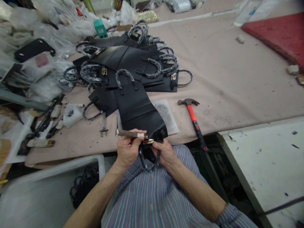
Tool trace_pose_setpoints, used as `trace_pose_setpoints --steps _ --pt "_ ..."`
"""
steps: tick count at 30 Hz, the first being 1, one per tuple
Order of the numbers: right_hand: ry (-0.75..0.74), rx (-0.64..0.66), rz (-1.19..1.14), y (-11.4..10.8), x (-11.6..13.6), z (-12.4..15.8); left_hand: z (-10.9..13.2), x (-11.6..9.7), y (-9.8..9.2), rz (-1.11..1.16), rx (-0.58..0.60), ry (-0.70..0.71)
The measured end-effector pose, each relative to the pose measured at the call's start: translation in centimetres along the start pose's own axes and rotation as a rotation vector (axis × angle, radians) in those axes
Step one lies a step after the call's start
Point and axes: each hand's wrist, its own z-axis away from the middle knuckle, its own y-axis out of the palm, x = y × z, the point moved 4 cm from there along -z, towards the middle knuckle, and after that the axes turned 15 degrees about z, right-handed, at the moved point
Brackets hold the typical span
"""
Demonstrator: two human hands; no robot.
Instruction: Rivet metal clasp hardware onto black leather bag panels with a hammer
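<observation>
My left hand (128, 150) pinches a short metal rod (127, 133) with a pale wrapped part near its inner end. That end lies close to a gold-coloured clasp (148, 141) on a black leather bag panel (140, 109). My right hand (167, 152) grips the panel's near end beside the clasp, thumb by the metal. A plastic-wrapped handle (150, 167) hangs between my hands over the lap. The panel stretches away across the table edge, its other wrapped handle (124, 76) at the far end. Any contact between rod and clasp is too small to tell.
Stacked black bag panels (123, 58) lie beyond. A claw hammer (193, 118) rests right, its handle over the table edge. A pale slab (166, 115) sits under the panel. Tools (48, 122) and plastic bags (47, 25) crowd the left. Below stands a plastic bin (47, 177).
</observation>
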Motion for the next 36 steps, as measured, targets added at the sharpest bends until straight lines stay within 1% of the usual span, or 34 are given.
trace_pose_setpoints --steps 7,10,19,25,29,33,36 --pt "0.004 -0.007 0.009 0.1 0.2 0.1 0.2 -0.1 0.1 -0.008 -0.022 -0.030" --pt "0.013 -0.010 0.007 0.2 0.2 0.1 0.2 0.0 0.1 0.009 -0.030 -0.023" --pt "0.015 -0.007 0.001 0.1 -0.1 0.1 0.2 0.4 -0.1 -0.017 0.009 -0.018" --pt "0.004 -0.047 0.001 0.4 0.2 0.0 0.1 0.2 -0.1 -0.102 0.017 0.030" --pt "-0.020 -0.032 -0.001 1.4 1.0 -0.6 -0.8 -1.0 0.0 -0.165 0.039 0.107" --pt "-0.100 -0.046 -0.017 2.7 2.6 -2.4 -2.8 -2.6 -0.1 -0.232 0.054 0.174" --pt "-0.105 -0.050 -0.014 3.3 3.1 -3.9 -4.5 -2.6 -0.4 -0.272 0.057 0.217"
